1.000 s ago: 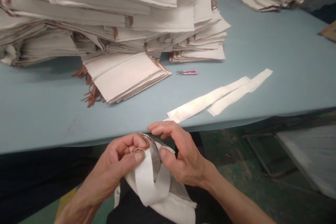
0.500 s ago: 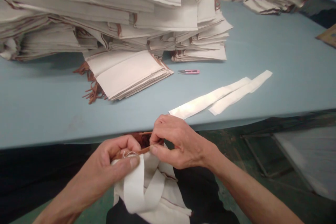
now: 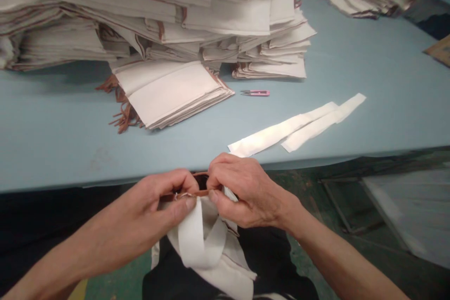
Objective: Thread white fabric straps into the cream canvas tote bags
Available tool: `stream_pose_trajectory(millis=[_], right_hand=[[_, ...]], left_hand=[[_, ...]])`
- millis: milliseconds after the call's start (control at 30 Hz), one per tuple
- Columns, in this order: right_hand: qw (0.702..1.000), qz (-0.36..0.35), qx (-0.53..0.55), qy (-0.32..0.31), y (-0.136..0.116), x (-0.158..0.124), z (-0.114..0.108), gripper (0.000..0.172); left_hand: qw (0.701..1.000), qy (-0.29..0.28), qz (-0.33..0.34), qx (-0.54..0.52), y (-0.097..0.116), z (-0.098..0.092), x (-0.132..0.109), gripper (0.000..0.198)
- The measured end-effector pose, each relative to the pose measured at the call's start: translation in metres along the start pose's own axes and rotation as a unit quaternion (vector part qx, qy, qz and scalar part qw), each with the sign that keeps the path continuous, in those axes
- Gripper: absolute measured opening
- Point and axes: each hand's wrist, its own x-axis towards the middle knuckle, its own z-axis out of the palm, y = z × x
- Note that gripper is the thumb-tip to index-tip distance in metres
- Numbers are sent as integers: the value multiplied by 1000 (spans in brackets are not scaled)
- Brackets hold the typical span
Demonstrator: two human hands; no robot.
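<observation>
A cream cloth bag (image 3: 230, 281) with a brown edge (image 3: 201, 193) hangs over my lap, just below the table's front edge. My left hand (image 3: 165, 201) pinches that edge between thumb and curled fingers, with some loose thread at the thumb. Close to its right, my right hand (image 3: 242, 187) grips the same edge, thumb against bent forefinger. From under my left thumb a white fabric strip (image 3: 191, 234) loops down in front of the bag and back up toward my right hand. Behind the fingers, the far side of the bag's mouth is mostly hidden.
On the blue table (image 3: 386, 65) lie pink-handled thread snips (image 3: 256, 93) and white strips (image 3: 281, 129). A small stack of cream bags (image 3: 176, 91) with brown ties lies left of them. Behind rise large piles of similar bags (image 3: 225, 11). A metal frame (image 3: 337, 206) stands below right.
Both hands have moved slightly up and to the right with the bag, my left hand more. They stay pinched on the brown edge. The white loop has risen with them.
</observation>
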Motion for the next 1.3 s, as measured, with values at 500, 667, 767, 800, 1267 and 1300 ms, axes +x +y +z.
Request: stream_pose_trajectory(millis=[500,667,767,800,1267,1300], right_hand=[[998,34,55,-24,5,-11,11,19],[994,52,101,3,6,-14,13,21],[994,44,102,15,8,-16,15,20],[994,46,100,15,8,-17,15,20],[994,109,19,21,3,-27,19,18],[992,118,28,24,4,-27,19,17]], left_hand=[[997,-8,-12,-80,4,22,6,27],[978,-11,-20,-208,-11,29,7,30],[966,-9,-35,-257,-18,34,8,33],[964,-9,-37,-263,-19,36,8,33],[981,128,-65,-133,-9,55,20,24],[981,123,-64,-138,-10,55,21,25]])
